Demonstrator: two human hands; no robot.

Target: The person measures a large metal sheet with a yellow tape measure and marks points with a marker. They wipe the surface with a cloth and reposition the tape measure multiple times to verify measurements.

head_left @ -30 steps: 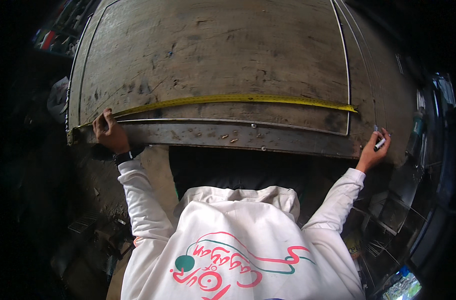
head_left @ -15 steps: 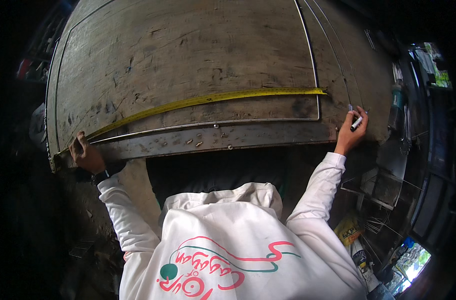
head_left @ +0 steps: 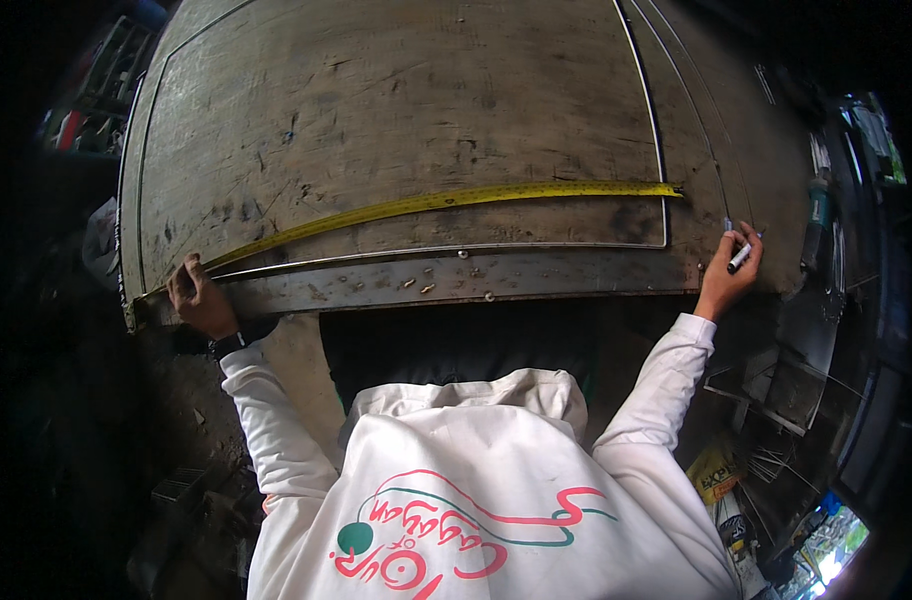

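The left hand [head_left: 202,300] is at the near left corner of a big brown wooden table [head_left: 376,110]. Its thumb and finger pinch a long yellow tape measure [head_left: 456,197]. The tape goes from that hand across the near part of the table to the right. It bends a little like a bow, and its right end lies just past the right side of a thin, shiny metal frame [head_left: 653,130]. The frame lies flat on the wood, with a square corner at the near right.

The right hand [head_left: 730,272] is at the near right part of the table, well apart from the tape's end. Its fingers are curled around a white marker [head_left: 739,258] with a black end. A small grey bit sticks up by the fingertips, but it is too tiny to tell what it is.

Two thin wires [head_left: 676,55] lie to the right of the frame. A flat grey metal strip [head_left: 356,287] runs along the table's near edge. A dark band [head_left: 227,346] is around the left wrist.
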